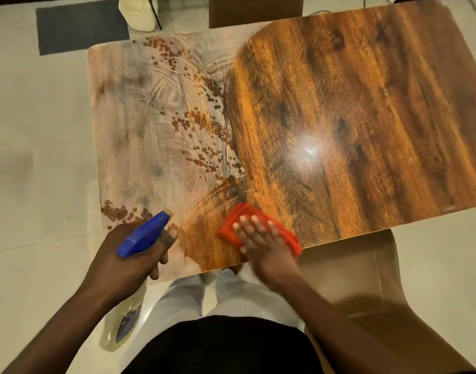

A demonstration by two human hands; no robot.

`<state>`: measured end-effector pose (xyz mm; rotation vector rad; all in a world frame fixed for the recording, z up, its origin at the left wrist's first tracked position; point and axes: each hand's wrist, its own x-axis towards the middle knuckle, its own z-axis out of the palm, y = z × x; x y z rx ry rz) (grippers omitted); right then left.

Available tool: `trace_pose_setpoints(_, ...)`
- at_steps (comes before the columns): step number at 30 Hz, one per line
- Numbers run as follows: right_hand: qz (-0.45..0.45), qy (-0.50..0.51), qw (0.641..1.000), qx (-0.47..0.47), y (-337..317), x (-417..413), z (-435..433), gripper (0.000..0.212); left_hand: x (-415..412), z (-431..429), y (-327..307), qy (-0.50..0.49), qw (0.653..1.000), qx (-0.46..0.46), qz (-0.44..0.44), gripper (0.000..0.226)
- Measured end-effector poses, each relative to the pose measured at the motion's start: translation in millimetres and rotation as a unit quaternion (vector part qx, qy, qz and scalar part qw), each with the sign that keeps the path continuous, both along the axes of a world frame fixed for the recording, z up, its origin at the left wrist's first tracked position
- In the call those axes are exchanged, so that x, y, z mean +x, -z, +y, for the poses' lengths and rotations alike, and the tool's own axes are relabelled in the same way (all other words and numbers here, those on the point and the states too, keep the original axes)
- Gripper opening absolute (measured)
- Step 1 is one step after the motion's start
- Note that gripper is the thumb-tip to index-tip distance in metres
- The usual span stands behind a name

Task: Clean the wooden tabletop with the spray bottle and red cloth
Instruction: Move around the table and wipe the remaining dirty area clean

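Observation:
The wooden tabletop (352, 109) fills the view. Its right part is dark and glossy, while its left part looks pale and dusty, with wipe streaks and many spray droplets (204, 125). My left hand (129, 255) grips a spray bottle with a blue trigger head (143, 234) at the table's near left corner; its clear body (123, 322) hangs below the edge. My right hand (261, 238) presses flat on the folded red cloth (254, 215) at the near edge, fingers spread over it.
A brown chair (352, 276) stands to the right at the near side, and another chair back (255, 10) shows at the far side. A white object (138, 12) and a dark mat (80, 28) lie on the pale tiled floor at the far left.

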<state>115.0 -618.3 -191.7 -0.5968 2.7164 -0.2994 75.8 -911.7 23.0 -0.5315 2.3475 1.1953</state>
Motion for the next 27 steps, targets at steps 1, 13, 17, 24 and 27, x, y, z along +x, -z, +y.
trace_pose_setpoints(1, 0.001, 0.054, 0.998, 0.012, -0.5, -5.2, 28.6, 0.063, 0.3, 0.3, 0.9, -0.001, 1.0, 0.003, 0.0, 0.043)
trace_pose_setpoints(13, -0.052, 0.483, 0.874, 0.001, -13.8, -153.8, 127.5, 0.07, 9.1, -10.4, -4.8, -0.046, 0.999, 0.016, 0.013, 0.048)
trace_pose_setpoints(17, -0.064, 0.346, 0.936, -0.005, -13.6, -197.3, 43.7, 0.071, 12.8, -20.8, 0.1, -0.101, 0.995, 0.001, 0.015, 0.047)
trace_pose_setpoints(24, -0.096, 0.027, 0.995, -0.009, -20.4, -179.0, -125.5, 0.069, 7.7, -46.6, 4.7, -0.131, 0.991, 0.007, 0.006, 0.047)
trace_pose_setpoints(27, -0.1, -0.115, 0.988, -0.023, -20.7, -119.9, -177.0, 0.069, -1.6, -59.9, 4.4, -0.107, 0.994, 0.006, 0.009, 0.049)
